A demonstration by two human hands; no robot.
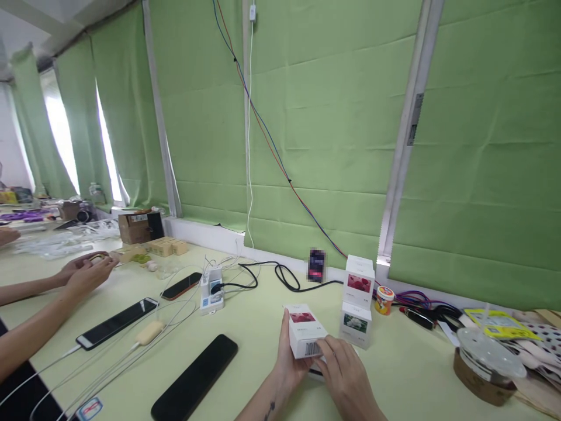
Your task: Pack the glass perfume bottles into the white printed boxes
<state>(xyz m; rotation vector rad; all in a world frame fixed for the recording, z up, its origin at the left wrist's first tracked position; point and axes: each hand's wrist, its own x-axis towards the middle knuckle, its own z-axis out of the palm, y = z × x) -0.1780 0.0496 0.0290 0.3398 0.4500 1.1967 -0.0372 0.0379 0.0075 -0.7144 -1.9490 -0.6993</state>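
Note:
A small white cardboard box (304,330) with a pink flower picture and a barcode is held tilted above the table. My left hand (289,354) grips it from the left, thumb along its side. Bent fingers of my right hand (344,371) press on its lower right end near the barcode. Beneath my hands, the edge of a dark flat thing (316,372) shows, mostly hidden. Just beyond my right hand stand two similar white boxes: an upper box (359,283) with a pink flower picture, stacked on a lower box (356,324) with a white flower picture.
A black phone (195,377) lies left of my hands, beside a power strip (213,290) and charging cables. A small orange tub (384,300) and a lidded bowl (486,368) stand at right. Another person's hands (90,269) work at left.

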